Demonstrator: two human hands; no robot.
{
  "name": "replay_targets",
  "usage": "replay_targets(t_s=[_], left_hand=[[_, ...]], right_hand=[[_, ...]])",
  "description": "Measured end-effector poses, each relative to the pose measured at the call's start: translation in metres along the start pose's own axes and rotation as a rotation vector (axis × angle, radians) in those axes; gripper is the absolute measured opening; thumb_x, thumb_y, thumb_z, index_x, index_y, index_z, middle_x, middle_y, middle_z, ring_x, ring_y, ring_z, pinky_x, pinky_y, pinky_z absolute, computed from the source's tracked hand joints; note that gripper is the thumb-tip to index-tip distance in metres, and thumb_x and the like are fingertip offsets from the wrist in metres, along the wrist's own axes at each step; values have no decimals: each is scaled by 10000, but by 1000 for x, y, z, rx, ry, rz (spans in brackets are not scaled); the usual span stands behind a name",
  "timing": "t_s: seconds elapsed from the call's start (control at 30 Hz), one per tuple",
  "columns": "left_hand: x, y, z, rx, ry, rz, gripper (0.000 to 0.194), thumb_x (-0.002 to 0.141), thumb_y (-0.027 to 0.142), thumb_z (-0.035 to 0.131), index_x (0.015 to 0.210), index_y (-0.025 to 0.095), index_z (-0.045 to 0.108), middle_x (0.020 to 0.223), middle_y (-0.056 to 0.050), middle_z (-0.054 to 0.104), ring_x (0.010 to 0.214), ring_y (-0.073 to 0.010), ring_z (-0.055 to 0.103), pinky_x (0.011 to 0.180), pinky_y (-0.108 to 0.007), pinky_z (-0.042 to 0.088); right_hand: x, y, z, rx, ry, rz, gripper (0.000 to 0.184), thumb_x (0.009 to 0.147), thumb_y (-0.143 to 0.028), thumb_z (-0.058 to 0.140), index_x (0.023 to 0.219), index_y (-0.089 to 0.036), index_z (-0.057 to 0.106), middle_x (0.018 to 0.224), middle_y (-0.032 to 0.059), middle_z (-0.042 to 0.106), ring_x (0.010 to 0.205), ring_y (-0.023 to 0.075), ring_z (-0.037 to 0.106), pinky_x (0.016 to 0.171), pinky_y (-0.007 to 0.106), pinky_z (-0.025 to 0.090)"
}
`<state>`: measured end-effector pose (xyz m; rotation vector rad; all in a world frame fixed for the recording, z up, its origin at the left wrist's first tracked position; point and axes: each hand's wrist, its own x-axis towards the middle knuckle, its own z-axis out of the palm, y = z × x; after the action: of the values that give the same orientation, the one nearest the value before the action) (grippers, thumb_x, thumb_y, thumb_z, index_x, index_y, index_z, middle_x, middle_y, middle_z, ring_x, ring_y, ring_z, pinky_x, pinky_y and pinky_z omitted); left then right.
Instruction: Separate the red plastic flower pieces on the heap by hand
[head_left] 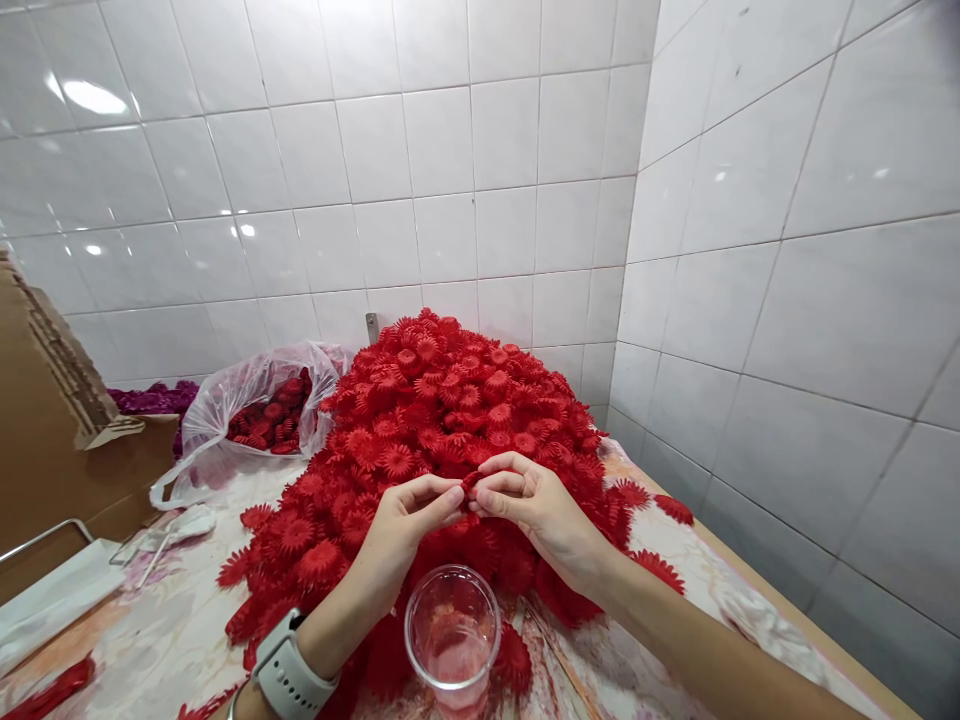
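Note:
A big heap of red plastic flower pieces [442,420] lies on a patterned cloth in the corner of a tiled room. Over the front of the heap my left hand [409,520] and my right hand [529,500] meet, fingertips pinched together on one small red flower piece [470,482] held between them. A white watch sits on my left wrist. A clear plastic cup [452,630] with a pink tint at its bottom stands upright just below my hands.
A clear plastic bag [247,410] with more red pieces lies left of the heap, purple pieces [154,398] behind it. A brown cardboard box [52,440] stands at far left. White tiled walls close the back and right. Loose red pieces dot the patterned tablecloth [165,620].

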<state>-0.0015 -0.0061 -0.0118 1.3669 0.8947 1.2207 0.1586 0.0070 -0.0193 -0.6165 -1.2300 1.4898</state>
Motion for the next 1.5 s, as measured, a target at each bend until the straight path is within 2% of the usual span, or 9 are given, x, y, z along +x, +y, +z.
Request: replay_targets(t_s=[0.3,0.87,1.17,1.3,1.5], left_hand=[[-1,1,0,52,36,3,183,668,308,684,788,172,707,762,-30,709,756,-166,627,774,-279,467],[-1,3,2,119,93,35,168,625,271,705,754,164,707,777,-39,715,760,-187,632,756,-295,476],[-3,5,7,164,101,83,119,618,241,699,711,166,700,836,-49,708,819,-203,632,784,-299,478],[-3,4,5,99,103,19,137,636,246,687,740,157,692,769,-43,698,772,-187,625,782,-304,474],[3,0,1,-205,172,-69,112,572,224,727,619,150,657,668,11,636,682,-121,599,762,-262,486]], right_hand=[[-2,-2,1,-21,-7,3,302,613,-222,745,855,-177,570,690,-22,660,676,117,588,741,282,423],[-4,-2,3,-55,37,-5,301,587,-224,750,835,-187,584,697,-23,646,699,133,586,754,297,423],[-5,-4,8,22,44,49,317,566,-175,728,834,-175,559,651,-37,623,618,104,552,695,273,410],[-4,-4,7,105,0,69,312,566,-163,731,819,-175,547,650,-41,610,607,91,537,684,261,395],[1,-7,0,254,-16,145,310,564,-122,728,826,-171,571,711,-22,613,653,93,562,732,262,420]])
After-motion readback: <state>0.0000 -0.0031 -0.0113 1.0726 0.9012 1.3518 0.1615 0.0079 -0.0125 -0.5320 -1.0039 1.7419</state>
